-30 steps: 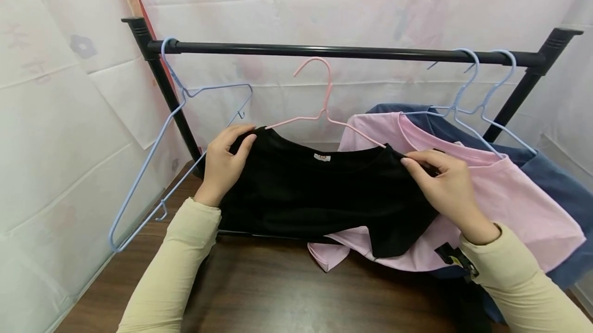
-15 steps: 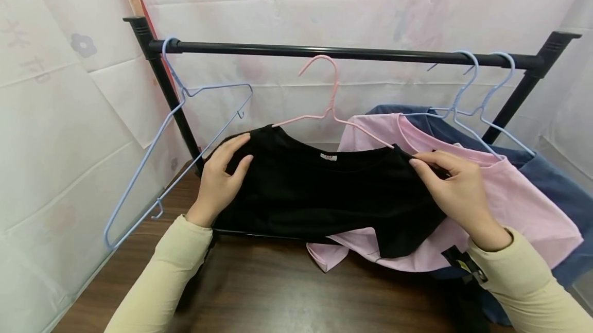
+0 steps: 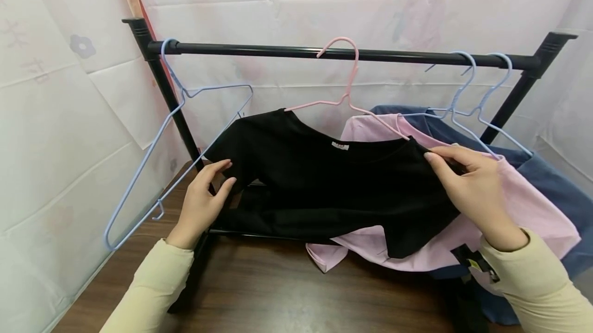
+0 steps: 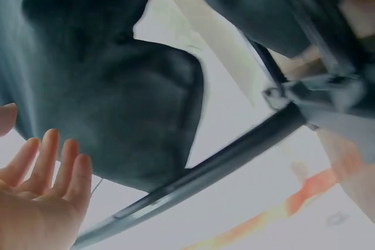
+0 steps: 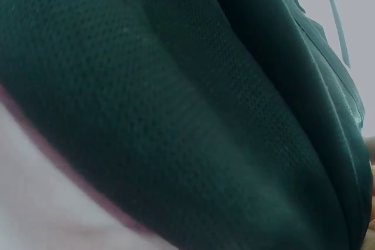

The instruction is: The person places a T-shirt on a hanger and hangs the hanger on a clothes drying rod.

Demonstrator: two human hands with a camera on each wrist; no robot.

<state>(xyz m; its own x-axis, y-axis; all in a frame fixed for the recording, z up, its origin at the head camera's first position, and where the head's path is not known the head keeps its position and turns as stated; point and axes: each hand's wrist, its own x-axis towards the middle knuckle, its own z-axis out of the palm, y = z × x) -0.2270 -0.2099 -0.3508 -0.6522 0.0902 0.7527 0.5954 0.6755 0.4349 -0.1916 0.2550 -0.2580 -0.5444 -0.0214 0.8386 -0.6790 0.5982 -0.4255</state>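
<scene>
A black T-shirt [image 3: 324, 183] is draped on a pink hanger [image 3: 347, 97], the hanger's arms inside its neckline. The hook overlaps the rack's rail; I cannot tell whether it bears on it. My right hand [image 3: 477, 189] pinches the shirt at the right shoulder; the shirt fabric [image 5: 176, 109] fills most of the right wrist view. Beside the left sleeve [image 3: 227, 142], my left hand [image 3: 199, 202] has thumb and fingers spread apart. In the left wrist view the fingers [image 4: 47, 162] are extended with nothing between them, close below the black cloth [image 4: 117, 86].
The rack's black rail [image 3: 259, 51] spans the view. At its left end hangs a bare blue hanger [image 3: 139, 168]. To the right, a pink T-shirt [image 3: 523, 209] and a dark blue garment [image 3: 562, 194] hang on blue hangers. Beneath is a brown wooden tabletop [image 3: 287, 292].
My left hand has let go of the left shoulder and moved down and left beside the sleeve. The right hand, shirt and pink hanger have shifted right, the hook rising to the rail.
</scene>
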